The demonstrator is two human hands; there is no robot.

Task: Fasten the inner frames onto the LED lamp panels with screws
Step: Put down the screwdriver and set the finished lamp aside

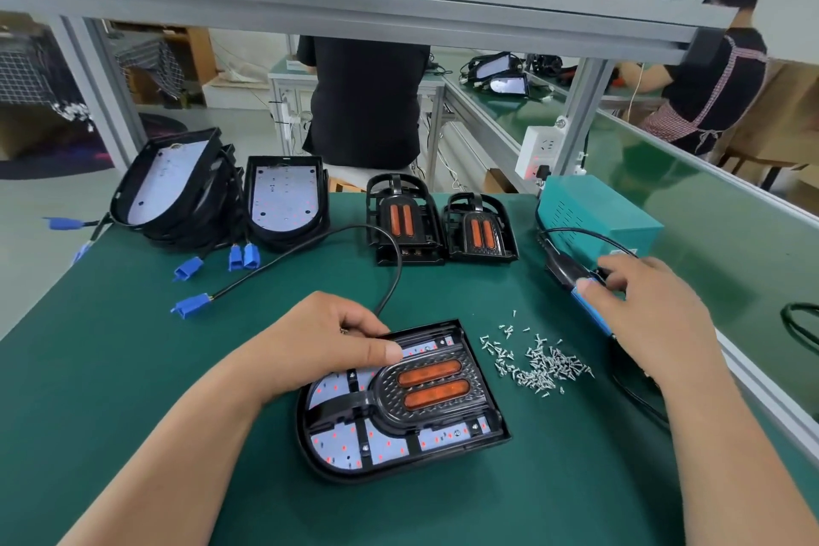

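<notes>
Shown at front centre of mat (pixel 133 368): panel (pixel 354 443) laid flat, frame (pixel 390 406) seated inside. Far rim gripped by left hand (pixel 328 341), thumb pressed on frame. Blue screwdriver (pixel 580 284) clasped by right hand (pixel 642 306), near screws (pixel 536 364). Judged light, stiff; best held by rim, LED board avoided. Open mat left and front; table edge close on right.

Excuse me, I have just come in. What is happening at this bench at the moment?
A person is assembling LED lamps. The left hand holds down a lamp panel with its inner frame already seated. The right hand grips the electric screwdriver off to the side. Loose screws lie between them on the green mat. Bare panels and spare frames wait at the back.
</notes>
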